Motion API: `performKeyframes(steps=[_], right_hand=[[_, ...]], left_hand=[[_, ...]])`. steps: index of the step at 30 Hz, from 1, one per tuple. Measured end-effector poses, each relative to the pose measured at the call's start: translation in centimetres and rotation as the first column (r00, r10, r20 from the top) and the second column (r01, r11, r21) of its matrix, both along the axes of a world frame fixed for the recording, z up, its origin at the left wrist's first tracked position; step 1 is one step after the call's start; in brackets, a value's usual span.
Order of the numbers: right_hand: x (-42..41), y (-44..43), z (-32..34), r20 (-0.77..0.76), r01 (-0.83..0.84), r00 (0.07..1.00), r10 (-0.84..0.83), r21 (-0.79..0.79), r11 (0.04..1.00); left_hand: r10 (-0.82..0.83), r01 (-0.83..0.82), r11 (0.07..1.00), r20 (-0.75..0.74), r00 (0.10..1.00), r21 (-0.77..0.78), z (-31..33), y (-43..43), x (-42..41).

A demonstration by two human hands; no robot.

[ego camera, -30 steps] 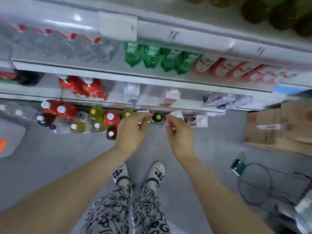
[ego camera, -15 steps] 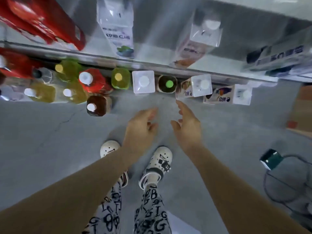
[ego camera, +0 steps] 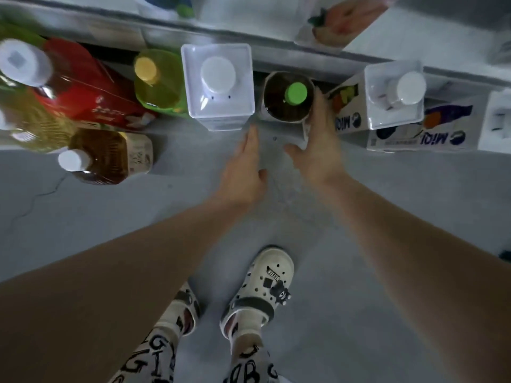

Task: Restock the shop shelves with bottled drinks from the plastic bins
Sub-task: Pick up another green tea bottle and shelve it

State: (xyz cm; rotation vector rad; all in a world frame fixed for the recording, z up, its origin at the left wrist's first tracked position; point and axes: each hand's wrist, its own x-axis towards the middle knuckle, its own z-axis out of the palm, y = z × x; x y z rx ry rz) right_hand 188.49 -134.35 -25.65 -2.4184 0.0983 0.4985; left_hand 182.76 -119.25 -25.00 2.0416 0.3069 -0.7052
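- Green-capped bottle (ego camera: 287, 98): dark drink, upright on the grey floor (ego camera: 83, 222) at the foot of the lowest shelf edge (ego camera: 116, 34), between a white square carton (ego camera: 218, 87) and a printed carton (ego camera: 384, 103).
- Right hand (ego camera: 318, 150): spread, fingers (ego camera: 320, 106) straight and laid along the bottle's right side, touching it; thumb held well apart below the bottle; nothing gripped.
- Left hand (ego camera: 243, 170): open, fingers (ego camera: 252, 136) straight and together, tips just below the gap between the white carton and the bottle; whether they touch either cannot be told; it holds nothing.
- White square carton: round white cap, upright, just left of the bottle.
- Printed carton: white cap, blue lettering and fruit pictures on its side, just right of the bottle; a second like it (ego camera: 442, 128) beside it.
- Yellow-capped bottle (ego camera: 156, 81): green label, left of the white carton.
- Red-labelled bottle (ego camera: 83, 87): white cap, further left.
- Brown drink bottle (ego camera: 110, 158): white cap, standing forward of the row.
- White clog (ego camera: 262, 288): on the person's foot, below the hands, with lettered trousers (ego camera: 154, 355) above the lower edge.
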Motion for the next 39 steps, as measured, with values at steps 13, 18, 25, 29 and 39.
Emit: performKeyframes(steps=[13,18,25,29,39], right_hand=[[1.9,0.6,-3.4,0.172,0.097,0.978,-0.122,0.147,0.984],[0.6,0.1,-3.2,0.094,0.133,0.983,-0.157,0.226,0.965],[-3.9,-0.8,-1.5,-0.219,0.259,0.956,-0.197,0.305,0.916],[-7.7,-1.4,-0.1,-0.465,0.398,0.855,-0.231,0.301,0.866],[-13.8,-0.9,9.2,-0.716,0.590,0.651,-0.251,0.271,0.760]], left_hand=[[0.098,-0.095,0.995,0.092,0.991,-0.034,-5.1,-1.4,2.6],[0.126,-0.119,0.989,0.078,0.989,-0.085,-5.2,-0.8,1.7],[0.059,-0.062,0.991,-0.026,0.998,-0.121,-3.2,0.7,-2.5],[-0.052,0.036,0.986,-0.100,0.994,-0.160,-1.2,2.0,-6.0],[-0.157,0.033,0.937,-0.334,0.929,-0.349,7.6,5.1,-10.8]])
